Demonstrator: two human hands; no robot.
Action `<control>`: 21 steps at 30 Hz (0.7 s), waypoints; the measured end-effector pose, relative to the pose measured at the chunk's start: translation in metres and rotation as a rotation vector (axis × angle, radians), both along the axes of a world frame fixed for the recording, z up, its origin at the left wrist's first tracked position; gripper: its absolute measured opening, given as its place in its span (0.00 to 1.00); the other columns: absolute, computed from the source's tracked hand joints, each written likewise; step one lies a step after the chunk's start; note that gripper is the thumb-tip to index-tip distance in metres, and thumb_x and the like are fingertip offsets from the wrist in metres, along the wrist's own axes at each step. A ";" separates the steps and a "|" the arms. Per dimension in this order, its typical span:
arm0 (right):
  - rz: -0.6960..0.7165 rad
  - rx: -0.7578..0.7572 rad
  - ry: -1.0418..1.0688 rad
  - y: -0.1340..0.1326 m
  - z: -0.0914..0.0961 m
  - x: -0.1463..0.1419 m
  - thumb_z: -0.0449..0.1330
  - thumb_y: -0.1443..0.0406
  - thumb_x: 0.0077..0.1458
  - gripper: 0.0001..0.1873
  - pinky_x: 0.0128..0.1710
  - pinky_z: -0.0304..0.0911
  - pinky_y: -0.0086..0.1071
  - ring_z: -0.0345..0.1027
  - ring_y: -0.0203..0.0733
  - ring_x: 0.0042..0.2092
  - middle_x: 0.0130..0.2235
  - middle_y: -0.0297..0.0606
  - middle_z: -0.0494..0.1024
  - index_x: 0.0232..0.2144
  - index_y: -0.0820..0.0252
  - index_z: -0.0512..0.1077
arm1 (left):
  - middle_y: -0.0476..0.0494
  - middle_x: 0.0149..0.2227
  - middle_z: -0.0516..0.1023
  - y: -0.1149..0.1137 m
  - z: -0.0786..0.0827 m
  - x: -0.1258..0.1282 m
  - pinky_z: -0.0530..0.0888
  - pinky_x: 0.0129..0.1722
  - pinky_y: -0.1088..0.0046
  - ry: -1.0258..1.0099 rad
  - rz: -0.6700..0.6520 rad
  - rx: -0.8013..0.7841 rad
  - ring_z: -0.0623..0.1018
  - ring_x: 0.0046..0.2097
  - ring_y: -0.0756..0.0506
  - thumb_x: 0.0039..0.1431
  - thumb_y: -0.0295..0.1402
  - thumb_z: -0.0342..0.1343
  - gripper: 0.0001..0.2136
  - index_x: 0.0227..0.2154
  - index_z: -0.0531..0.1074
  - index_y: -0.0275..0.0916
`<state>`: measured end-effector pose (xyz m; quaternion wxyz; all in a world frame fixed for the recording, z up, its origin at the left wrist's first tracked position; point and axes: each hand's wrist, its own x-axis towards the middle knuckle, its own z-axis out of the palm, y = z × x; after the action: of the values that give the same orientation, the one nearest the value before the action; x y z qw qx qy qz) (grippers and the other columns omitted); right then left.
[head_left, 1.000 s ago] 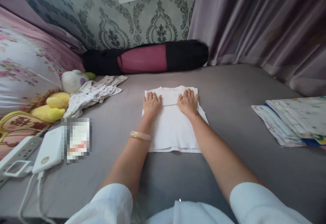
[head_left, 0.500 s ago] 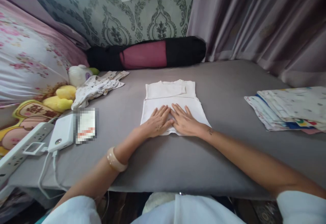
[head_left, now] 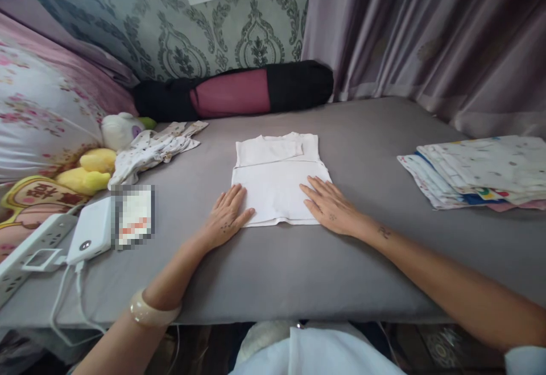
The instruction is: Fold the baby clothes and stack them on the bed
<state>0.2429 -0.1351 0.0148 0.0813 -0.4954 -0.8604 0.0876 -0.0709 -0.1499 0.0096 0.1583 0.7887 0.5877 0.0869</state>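
A small white garment (head_left: 277, 184) lies flat on the grey bed (head_left: 298, 272), its sleeves folded in across the top. My left hand (head_left: 227, 217) lies flat and open at the garment's lower left corner, fingers stretched out on the cloth's edge. At the lower right corner rests my right hand (head_left: 328, 207), also flat and open, fingertips on the cloth. Neither hand holds anything. A pale bangle (head_left: 151, 313) sits on my left wrist.
A patterned baby garment (head_left: 156, 147) lies crumpled at the left by soft toys (head_left: 91, 170). A white power bank (head_left: 91, 233) and a power strip (head_left: 29, 252) sit at the left edge. Folded printed cloths (head_left: 482, 173) are stacked right. A black-and-red roll (head_left: 234, 91) lies along the wall.
My hands slid down the garment from its top to its lower part, then spread apart from the middle out to the two bottom corners.
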 end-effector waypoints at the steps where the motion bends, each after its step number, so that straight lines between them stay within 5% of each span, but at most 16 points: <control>1: -0.013 0.012 0.009 -0.001 -0.002 0.006 0.39 0.57 0.67 0.29 0.66 0.43 0.50 0.42 0.52 0.69 0.68 0.51 0.52 0.64 0.64 0.58 | 0.30 0.69 0.48 -0.002 -0.001 -0.003 0.48 0.67 0.55 -0.015 0.047 0.003 0.49 0.70 0.37 0.64 0.54 0.41 0.35 0.65 0.52 0.34; 7: -0.177 0.155 0.025 -0.008 -0.004 0.039 0.44 0.59 0.64 0.25 0.57 0.58 0.48 0.60 0.57 0.60 0.59 0.57 0.66 0.56 0.68 0.64 | 0.27 0.62 0.61 -0.013 0.002 -0.018 0.60 0.61 0.53 -0.044 0.266 0.116 0.63 0.63 0.33 0.59 0.53 0.49 0.28 0.52 0.65 0.35; 12: -0.338 0.211 -0.069 -0.020 0.005 0.048 0.49 0.58 0.61 0.15 0.46 0.62 0.45 0.67 0.54 0.45 0.43 0.49 0.73 0.37 0.61 0.70 | 0.34 0.46 0.70 -0.020 0.010 -0.020 0.66 0.54 0.55 -0.078 0.299 0.144 0.70 0.51 0.36 0.56 0.50 0.53 0.18 0.34 0.70 0.39; 17: -0.362 0.101 0.077 -0.024 0.005 0.048 0.52 0.59 0.57 0.10 0.40 0.61 0.38 0.68 0.47 0.40 0.36 0.41 0.72 0.26 0.56 0.65 | 0.37 0.40 0.71 -0.023 0.019 -0.015 0.67 0.49 0.59 -0.144 0.393 0.040 0.71 0.47 0.37 0.51 0.49 0.55 0.17 0.24 0.72 0.39; 21: -0.432 -0.041 0.246 -0.021 0.008 0.046 0.55 0.58 0.52 0.09 0.34 0.59 0.34 0.67 0.42 0.34 0.31 0.36 0.72 0.24 0.55 0.63 | 0.46 0.26 0.70 -0.026 0.028 -0.011 0.67 0.34 0.68 -0.299 0.433 -0.081 0.72 0.33 0.43 0.49 0.52 0.56 0.19 0.22 0.70 0.39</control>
<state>0.2886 -0.1561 0.0228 0.1923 -0.6548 -0.7163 0.1452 -0.0821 -0.1761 0.0372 0.2526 0.6161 0.7156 0.2109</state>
